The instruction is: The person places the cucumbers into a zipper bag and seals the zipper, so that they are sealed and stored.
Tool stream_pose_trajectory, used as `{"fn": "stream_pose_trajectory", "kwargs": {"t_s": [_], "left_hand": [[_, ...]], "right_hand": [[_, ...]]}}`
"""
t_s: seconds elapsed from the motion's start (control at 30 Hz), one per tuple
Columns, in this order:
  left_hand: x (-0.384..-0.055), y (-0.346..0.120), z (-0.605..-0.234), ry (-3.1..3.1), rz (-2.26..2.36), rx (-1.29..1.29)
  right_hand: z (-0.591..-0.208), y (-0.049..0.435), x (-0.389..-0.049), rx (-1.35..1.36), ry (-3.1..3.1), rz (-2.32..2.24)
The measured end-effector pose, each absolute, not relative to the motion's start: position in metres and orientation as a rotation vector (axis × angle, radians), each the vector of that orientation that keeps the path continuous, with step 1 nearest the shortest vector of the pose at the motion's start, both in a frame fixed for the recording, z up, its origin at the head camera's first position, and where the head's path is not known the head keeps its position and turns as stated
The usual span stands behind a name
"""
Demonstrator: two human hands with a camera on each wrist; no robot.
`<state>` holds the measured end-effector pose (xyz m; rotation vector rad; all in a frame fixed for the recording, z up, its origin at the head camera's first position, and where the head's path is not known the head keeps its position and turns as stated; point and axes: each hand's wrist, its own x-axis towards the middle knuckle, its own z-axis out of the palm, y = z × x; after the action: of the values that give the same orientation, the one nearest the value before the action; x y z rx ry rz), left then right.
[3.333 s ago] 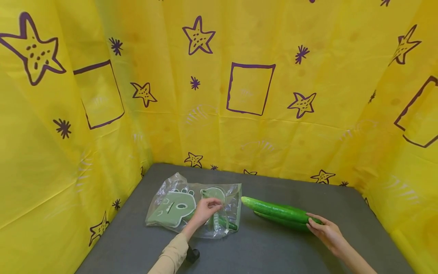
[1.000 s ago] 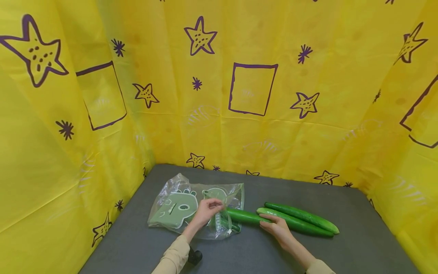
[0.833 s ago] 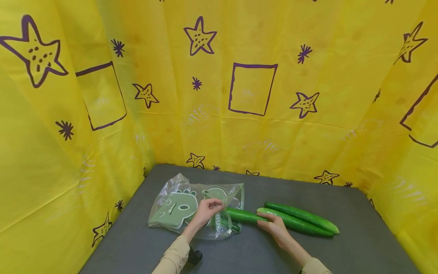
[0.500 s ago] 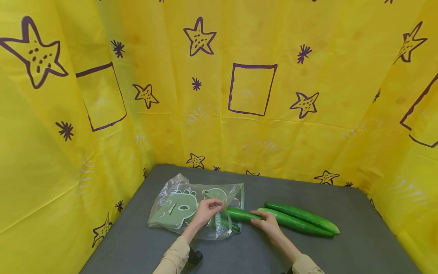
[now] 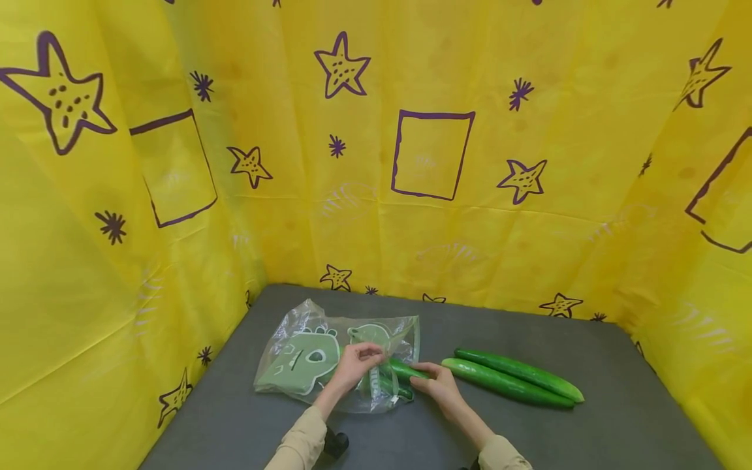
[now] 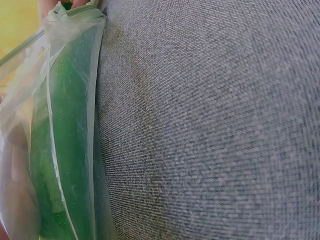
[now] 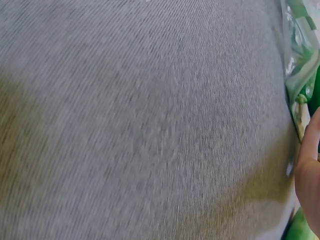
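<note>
Gripping with both hands

Your left hand [image 5: 355, 364] pinches the clear plastic bag with green cartoon print [image 5: 302, 362]; your right hand [image 5: 439, 385] grips a long, glossy green cucumber [image 5: 404, 370], partly inside the bag (two similar cucumbers [image 5: 511, 383] lie beside it).

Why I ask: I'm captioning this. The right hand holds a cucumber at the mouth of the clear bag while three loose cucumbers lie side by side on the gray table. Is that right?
Not quite: the head view shows two loose cucumbers, not three, side by side on the gray table. The right hand does hold a cucumber at the mouth of the clear bag.
</note>
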<state>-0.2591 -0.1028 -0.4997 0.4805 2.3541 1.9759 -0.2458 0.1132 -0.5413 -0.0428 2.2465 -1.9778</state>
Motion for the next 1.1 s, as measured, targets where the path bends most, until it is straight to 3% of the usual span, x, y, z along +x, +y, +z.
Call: {"fn": "stream_pose_trajectory", "kwargs": {"t_s": [0.63,0.87,1.1], "left_hand": [[-0.28,-0.105,-0.536,2.363,2.002,0.574],[-0.259,-0.101,-0.5,2.382,1.964,0.495],[-0.26,-0.101,-0.5,2.391,1.955,0.501]], "right_hand": [[-0.548,0.088,-0.253,-0.117,2.273,-1.994],[-0.553,0.084,-0.256,-0.166,2.344,-1.944],[-0.554,0.082,-0.255,-0.141,2.335,-1.958]]}}
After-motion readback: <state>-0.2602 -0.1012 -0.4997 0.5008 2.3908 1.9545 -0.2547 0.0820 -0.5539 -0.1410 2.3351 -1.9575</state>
